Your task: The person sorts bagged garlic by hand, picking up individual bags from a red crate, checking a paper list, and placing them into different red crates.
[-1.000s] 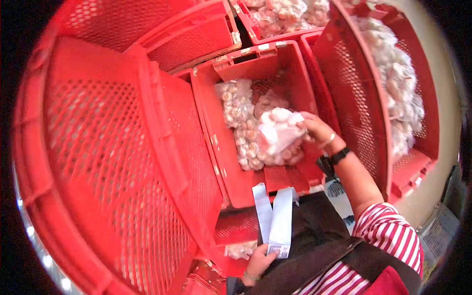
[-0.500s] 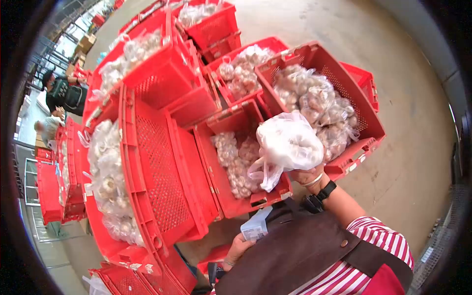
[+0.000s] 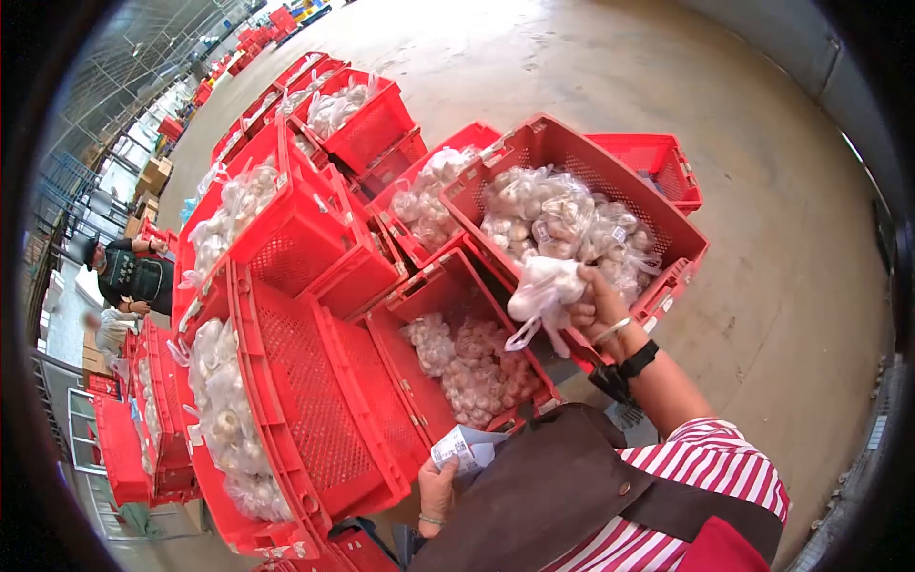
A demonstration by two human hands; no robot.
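Observation:
My right hand (image 3: 599, 307) grips a clear plastic bag of garlic bulbs (image 3: 543, 286) and holds it at the near rim of a red crate (image 3: 684, 243) heaped with similar bags. My left hand (image 3: 438, 486) is low by my waist, closed on a strip of white paper labels (image 3: 459, 448). Just below the held bag, a lower red crate (image 3: 419, 381) contains a few bags of garlic (image 3: 472, 367) on its floor. I wear a red-and-white striped top and a brown apron.
Several more red crates of bagged garlic stand to the left (image 3: 224, 381) and behind (image 3: 357, 114). A smaller crate (image 3: 658, 162) sits at the far right. Bare concrete floor (image 3: 762, 315) lies to the right. Another person (image 3: 129, 276) stands far left.
My view has risen from inside the crates to the whole floor. My right hand lifted the bag out of the lower crate and moved it to the fuller crate. The labels are now bunched in my left hand.

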